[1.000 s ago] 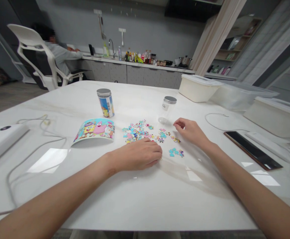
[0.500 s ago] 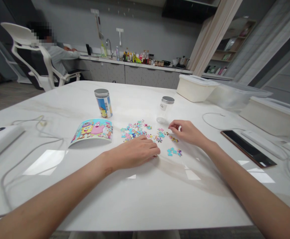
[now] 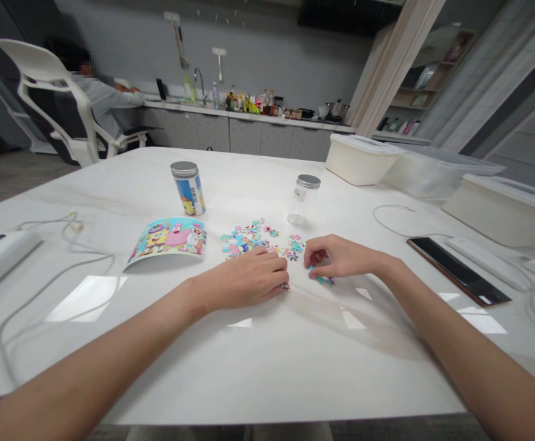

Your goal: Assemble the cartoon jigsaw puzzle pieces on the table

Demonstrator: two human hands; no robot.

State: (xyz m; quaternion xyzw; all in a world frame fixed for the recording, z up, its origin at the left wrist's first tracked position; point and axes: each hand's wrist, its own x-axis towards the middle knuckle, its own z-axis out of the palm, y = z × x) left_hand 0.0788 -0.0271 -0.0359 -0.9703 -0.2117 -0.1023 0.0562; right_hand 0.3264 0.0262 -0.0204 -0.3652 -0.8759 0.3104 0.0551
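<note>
My left hand [image 3: 246,278] rests low on the table with its fingers curled together. At its fingertips a small jigsaw piece [image 3: 286,287] peeks out, partly covered. On the right, my right hand [image 3: 336,257] bends its thumb and fingers in a pinch over light blue jigsaw pieces [image 3: 323,279]; a bit of blue shows at the fingertips. Beyond both hands lies a loose pile of jigsaw pieces [image 3: 244,236], mostly blue, pink and white. A curved picture sheet [image 3: 171,239] with cartoon figures stands left of the pile.
Behind the pile stand a cartoon-labelled jar [image 3: 189,191] and a clear jar [image 3: 302,201], both lidded. A dark phone [image 3: 455,269] lies at right, near storage boxes [image 3: 362,160]. Cables [image 3: 56,269] run along the left. A person [image 3: 106,98] sits at the far counter.
My right hand has come nearer and down from the pile's right edge onto the blue pieces, its fingers more curled. My left hand has barely shifted.
</note>
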